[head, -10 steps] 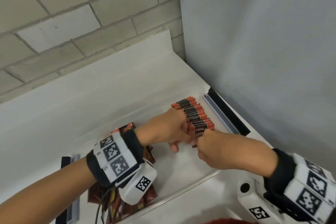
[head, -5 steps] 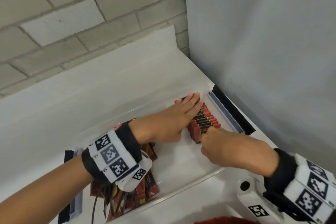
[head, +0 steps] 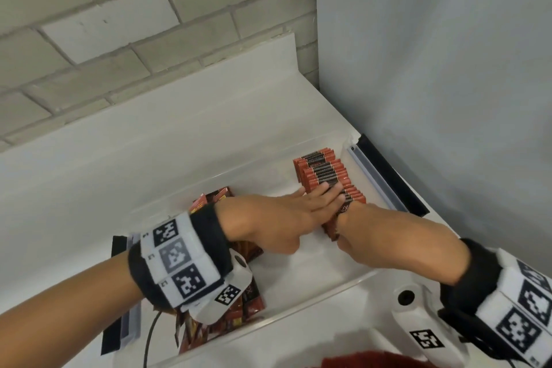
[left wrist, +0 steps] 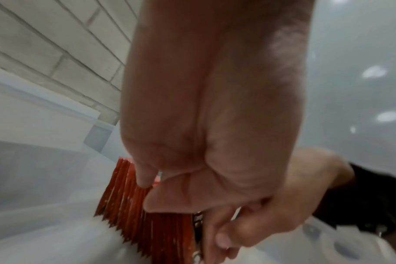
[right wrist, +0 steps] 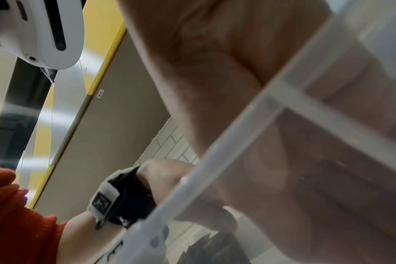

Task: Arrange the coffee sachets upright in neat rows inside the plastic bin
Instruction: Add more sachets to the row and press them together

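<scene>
A row of red-and-brown coffee sachets (head: 322, 172) stands upright at the right end of the clear plastic bin (head: 298, 311). My left hand (head: 316, 197) lies flat on top of the row's near half, fingers straight; the left wrist view shows its palm (left wrist: 203, 125) on the sachet tops (left wrist: 129, 205). My right hand (head: 346, 236) is at the row's near end, fingers curled round the nearest sachets, thumb (left wrist: 223, 238) tucked in. A loose pile of sachets (head: 239, 308) lies at the bin's left end, partly hidden by my left wrist.
The bin sits on a white counter (head: 149, 143) in a corner, with a brick wall behind and a grey panel (head: 433, 69) close on the right. Black strips (head: 388, 173) run along the bin's two ends. The right wrist view looks through the bin's wall (right wrist: 215, 160).
My left hand went from curled at the row's near end to flat on the sachet tops, reached the far end, then slid back. The right hand stayed at the near end.
</scene>
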`<state>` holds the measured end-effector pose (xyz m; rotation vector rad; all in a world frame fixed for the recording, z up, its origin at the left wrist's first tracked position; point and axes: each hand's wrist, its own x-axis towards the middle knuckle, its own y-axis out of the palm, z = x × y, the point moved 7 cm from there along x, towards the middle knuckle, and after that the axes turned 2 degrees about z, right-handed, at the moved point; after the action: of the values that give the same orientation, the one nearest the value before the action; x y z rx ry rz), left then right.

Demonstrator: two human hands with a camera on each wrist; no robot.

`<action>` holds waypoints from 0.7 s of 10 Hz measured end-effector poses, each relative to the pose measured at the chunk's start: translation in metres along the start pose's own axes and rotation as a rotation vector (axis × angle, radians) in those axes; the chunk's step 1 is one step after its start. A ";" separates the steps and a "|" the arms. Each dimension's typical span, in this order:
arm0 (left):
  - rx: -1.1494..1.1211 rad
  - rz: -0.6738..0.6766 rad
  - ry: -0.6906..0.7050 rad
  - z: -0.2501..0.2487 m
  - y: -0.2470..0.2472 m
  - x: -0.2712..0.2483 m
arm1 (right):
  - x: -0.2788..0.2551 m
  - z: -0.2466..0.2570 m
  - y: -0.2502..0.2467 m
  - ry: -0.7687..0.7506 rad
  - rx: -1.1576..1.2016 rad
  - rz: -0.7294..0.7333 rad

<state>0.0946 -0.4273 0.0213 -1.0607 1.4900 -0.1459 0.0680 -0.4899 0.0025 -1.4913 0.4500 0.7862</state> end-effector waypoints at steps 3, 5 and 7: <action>-0.470 -0.242 -0.137 0.042 -0.014 -0.029 | -0.025 -0.004 -0.014 -0.063 0.193 -0.179; -1.463 -0.275 -0.115 0.038 0.020 -0.002 | -0.028 -0.004 -0.015 -0.047 0.173 -0.185; -1.923 -0.330 0.025 0.013 0.017 0.023 | -0.024 -0.006 -0.012 -0.021 0.205 -0.198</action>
<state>0.1004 -0.4268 -0.0090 -2.7352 1.1520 1.3005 0.0608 -0.4987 0.0277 -1.3127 0.3497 0.5807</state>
